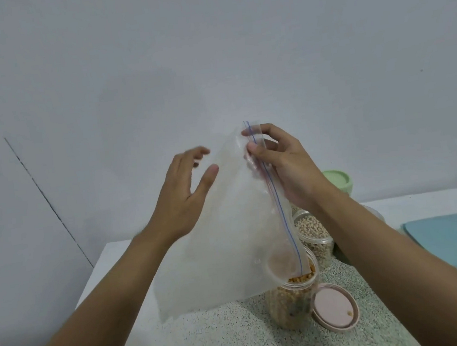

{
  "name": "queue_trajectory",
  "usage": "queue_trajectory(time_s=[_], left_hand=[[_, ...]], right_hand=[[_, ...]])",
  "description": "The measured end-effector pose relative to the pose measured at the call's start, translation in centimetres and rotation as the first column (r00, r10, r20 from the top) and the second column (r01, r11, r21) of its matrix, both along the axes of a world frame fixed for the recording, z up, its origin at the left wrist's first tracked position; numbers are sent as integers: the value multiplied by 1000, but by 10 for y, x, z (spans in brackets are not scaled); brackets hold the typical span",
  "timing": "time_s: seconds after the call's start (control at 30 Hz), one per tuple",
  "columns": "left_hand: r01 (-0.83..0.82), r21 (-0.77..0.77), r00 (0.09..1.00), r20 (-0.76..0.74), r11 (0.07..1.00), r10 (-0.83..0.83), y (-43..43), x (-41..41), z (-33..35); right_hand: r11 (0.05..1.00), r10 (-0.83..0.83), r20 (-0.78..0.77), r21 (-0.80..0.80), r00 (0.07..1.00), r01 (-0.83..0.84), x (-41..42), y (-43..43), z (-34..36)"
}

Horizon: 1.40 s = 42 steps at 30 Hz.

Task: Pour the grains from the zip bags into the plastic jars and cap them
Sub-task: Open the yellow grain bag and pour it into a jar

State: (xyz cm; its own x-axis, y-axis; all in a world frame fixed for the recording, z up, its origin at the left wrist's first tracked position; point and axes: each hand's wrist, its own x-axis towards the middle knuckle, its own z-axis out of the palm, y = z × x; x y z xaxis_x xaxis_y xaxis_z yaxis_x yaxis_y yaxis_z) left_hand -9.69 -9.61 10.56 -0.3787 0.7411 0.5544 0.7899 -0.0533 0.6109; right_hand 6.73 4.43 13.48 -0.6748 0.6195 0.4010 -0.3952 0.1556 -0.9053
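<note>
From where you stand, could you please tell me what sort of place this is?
Probably a home kitchen or pantry counter: a speckled stone-look countertop against a plain wall, a jar of yellow grains and a jar of pale grains standing on it, and a pink lid lying beside them.

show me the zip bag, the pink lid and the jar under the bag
zip bag (pixel 223 243): head view, clear side panel
pink lid (pixel 333 307): head view, middle of its face
jar of yellow grains (pixel 288 309): head view, lower wall
</note>
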Motion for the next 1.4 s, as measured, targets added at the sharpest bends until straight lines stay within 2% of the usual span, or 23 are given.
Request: queue_trajectory(time_s=[0.13,0.23,0.4,0.5,0.67,0.77,0.83,1.0,1.07,1.13,1.2,1.3,1.4], left_hand=[[73,-67,993,102,995,-66,12,9,39],[143,-114,986,103,983,-131,8,18,60],[154,24,972,178,988,-156,-2,45,83],[88,117,976,190,989,-109,-1,59,88],[-39,188,977,213,981,-2,2,78,89],[-79,186,973,229,979,35,2,88,81],[-93,122,968,241,988,62,3,96,72],[53,-96,935,354,994,-16,9,116,58],[92,-156,923,384,983,-25,17,117,56],[147,-150,885,462,978,-62,24,114,53],[174,-95,842,530,980,-98,32,111,50],[193,-41,828,543,980,-140,48,114,43],[261,-74,818,546,963,-180,69,125,36]], right_hand=[[993,66,41,91,997,-70,8,-13,9],[988,86,30,123,996,-89,20,-16,20],[955,182,92,218,979,-198,48,-9,25],[927,285,193,195,939,-321,67,3,13],[928,237,468,151,851,-341,103,35,-8],[931,202,484,174,852,-320,123,57,-18],[947,172,470,162,866,-277,133,68,-27],[954,0,479,263,878,-144,140,78,-43],[962,-48,424,263,904,-72,144,83,-43],[977,-55,368,210,928,-25,153,92,-41],[982,-42,376,185,926,-31,166,103,-39],[980,-1,457,180,889,-91,184,125,-33],[968,-26,596,215,803,-128,197,148,-35]])
